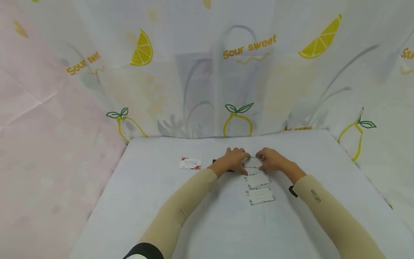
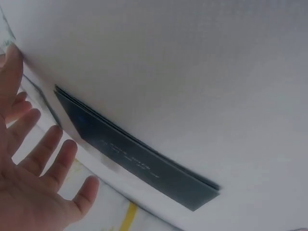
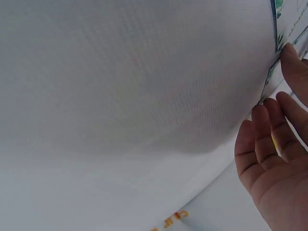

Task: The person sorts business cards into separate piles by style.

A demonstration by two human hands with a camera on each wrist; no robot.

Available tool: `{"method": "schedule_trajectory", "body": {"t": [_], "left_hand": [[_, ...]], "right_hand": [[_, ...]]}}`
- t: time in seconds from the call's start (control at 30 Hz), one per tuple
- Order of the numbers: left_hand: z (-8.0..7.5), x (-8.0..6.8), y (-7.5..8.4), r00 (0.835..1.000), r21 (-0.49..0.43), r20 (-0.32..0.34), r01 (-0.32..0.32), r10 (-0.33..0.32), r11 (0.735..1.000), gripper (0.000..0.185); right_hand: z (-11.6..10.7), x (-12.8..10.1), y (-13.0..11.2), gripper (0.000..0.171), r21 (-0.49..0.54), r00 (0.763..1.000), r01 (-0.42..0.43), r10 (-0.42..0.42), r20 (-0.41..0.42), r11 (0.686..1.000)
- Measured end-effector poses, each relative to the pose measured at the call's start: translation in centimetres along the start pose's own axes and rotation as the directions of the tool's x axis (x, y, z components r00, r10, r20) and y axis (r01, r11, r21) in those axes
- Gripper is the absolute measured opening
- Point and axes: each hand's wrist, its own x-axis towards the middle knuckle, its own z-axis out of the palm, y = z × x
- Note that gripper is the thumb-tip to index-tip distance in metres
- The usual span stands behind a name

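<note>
A column of white cards with leafy green borders lies on the white table: a far card (image 1: 253, 162), a middle card (image 1: 258, 180) and a near card (image 1: 260, 196). My left hand (image 1: 233, 160) is at the left side of the far card, its fingers spread, the thumb by the card's lower edge. On the opposite side my right hand (image 1: 271, 159) has its fingertips at the far card's upper corner. In the right wrist view its thumb (image 3: 294, 67) touches down near where two cards meet. A stack of dark cards (image 2: 134, 151) lies beneath my left wrist, partly hidden in the head view.
Left of the dark stack lies a white card with red floral corners (image 1: 190, 163). A lemon-print curtain (image 1: 200, 79) hangs along the table's back edge. Pink cloth (image 1: 48, 162) covers the left side. The white tabletop (image 1: 136, 216) extends towards me.
</note>
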Motion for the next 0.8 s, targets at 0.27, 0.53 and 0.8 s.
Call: {"method": "schedule_trajectory", "body": {"t": [0.27, 0.53, 0.8], "left_hand": [[-0.68, 0.13, 0.09, 1.000, -0.013, -0.015, 0.011, -0.012, 1.000, 0.058], [-1.05, 0.27, 0.43, 1.000, -0.023, 0.018, 0.007, -0.007, 1.000, 0.052], [-0.69, 0.09, 0.85, 0.998, -0.093, 0.030, 0.060, -0.057, 0.994, 0.049]], "right_hand": [[-0.07, -0.22, -0.14, 0.047, 0.018, 1.000, 0.025, -0.025, -0.007, 1.000], [-0.10, -0.47, -0.40, 0.044, 0.025, 1.000, 0.016, -0.016, 0.000, 1.000], [0.13, -0.81, -0.65, 0.045, 0.039, 0.999, -0.030, 0.029, 0.033, 0.999]]}}
